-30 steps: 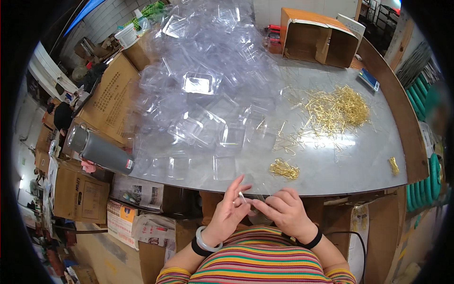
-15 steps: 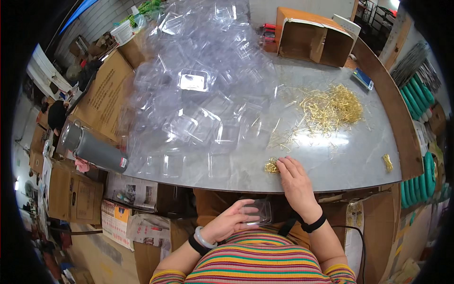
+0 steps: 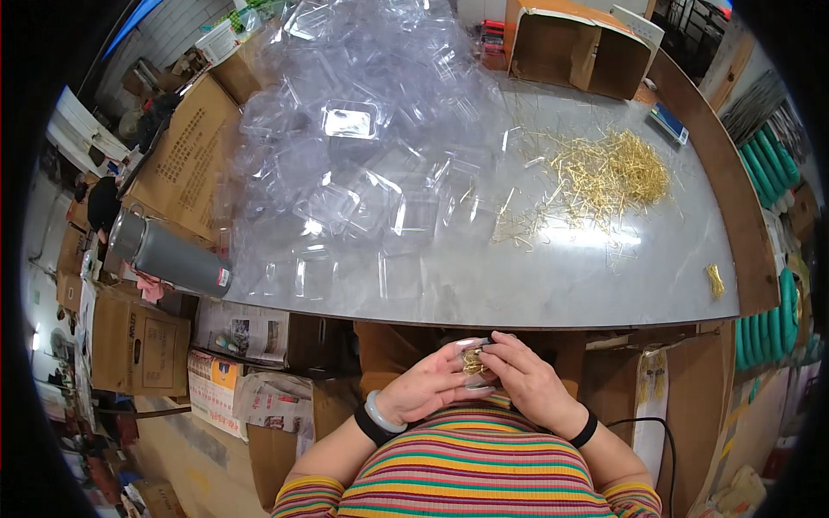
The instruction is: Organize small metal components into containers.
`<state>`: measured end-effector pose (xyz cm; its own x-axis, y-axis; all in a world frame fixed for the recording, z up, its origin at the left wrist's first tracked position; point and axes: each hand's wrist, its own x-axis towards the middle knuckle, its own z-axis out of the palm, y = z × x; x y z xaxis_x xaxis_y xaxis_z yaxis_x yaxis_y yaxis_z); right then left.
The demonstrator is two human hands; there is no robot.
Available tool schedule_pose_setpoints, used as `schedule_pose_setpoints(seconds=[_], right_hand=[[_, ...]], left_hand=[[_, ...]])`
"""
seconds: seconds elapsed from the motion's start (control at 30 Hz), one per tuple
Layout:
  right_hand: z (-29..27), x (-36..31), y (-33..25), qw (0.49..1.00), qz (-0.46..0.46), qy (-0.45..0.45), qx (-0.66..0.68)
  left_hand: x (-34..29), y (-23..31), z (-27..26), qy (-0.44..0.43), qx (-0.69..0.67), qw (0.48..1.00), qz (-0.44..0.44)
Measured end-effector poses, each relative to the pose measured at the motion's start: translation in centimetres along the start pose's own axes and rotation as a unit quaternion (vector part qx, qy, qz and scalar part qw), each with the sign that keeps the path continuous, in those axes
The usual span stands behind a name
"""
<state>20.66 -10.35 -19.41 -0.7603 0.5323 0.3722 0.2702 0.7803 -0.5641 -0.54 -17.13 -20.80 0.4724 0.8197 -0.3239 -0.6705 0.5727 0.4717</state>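
Close to my body, below the table's front edge, my left hand [image 3: 423, 386] holds a small clear plastic case [image 3: 479, 382], its fingers along the left side. A little bundle of gold wire hooks [image 3: 471, 362] lies at the case's opening. My right hand [image 3: 534, 384] meets it from the right, fingers bent over the bundle and the case edge; its fingertips are partly hidden. On the table lies a loose pile of gold hooks [image 3: 611, 171], with several stragglers at its left. A heap of clear plastic cases [image 3: 380, 164] covers the table's left and middle.
Another small gold bundle [image 3: 715, 281] lies by the raised wooden rim [image 3: 743, 207] at right. A grey bottle [image 3: 177, 259] leans at the left edge. At the back stands an open cardboard box [image 3: 570, 53], with a blue-and-yellow small box [image 3: 668, 123] nearby.
My right hand has drawn back from the table to the case at my body, bringing the gold bundle. My left hand has lifted the case slightly.
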Motion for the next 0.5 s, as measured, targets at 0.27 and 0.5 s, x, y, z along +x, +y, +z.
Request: schedule_pose_setpoints(seconds=[0.27,0.5], right_hand=[[-1.8,3.4,0.8,0.991,-0.006,0.133,-0.028],[-1.5,4.4,3.0,0.989,0.038,0.125,-0.074]], left_hand=[[2.2,4.2,3.6,-0.005,0.262,0.958,0.119],[4.7,3.3,2.7,0.210,0.724,0.581,0.308]])
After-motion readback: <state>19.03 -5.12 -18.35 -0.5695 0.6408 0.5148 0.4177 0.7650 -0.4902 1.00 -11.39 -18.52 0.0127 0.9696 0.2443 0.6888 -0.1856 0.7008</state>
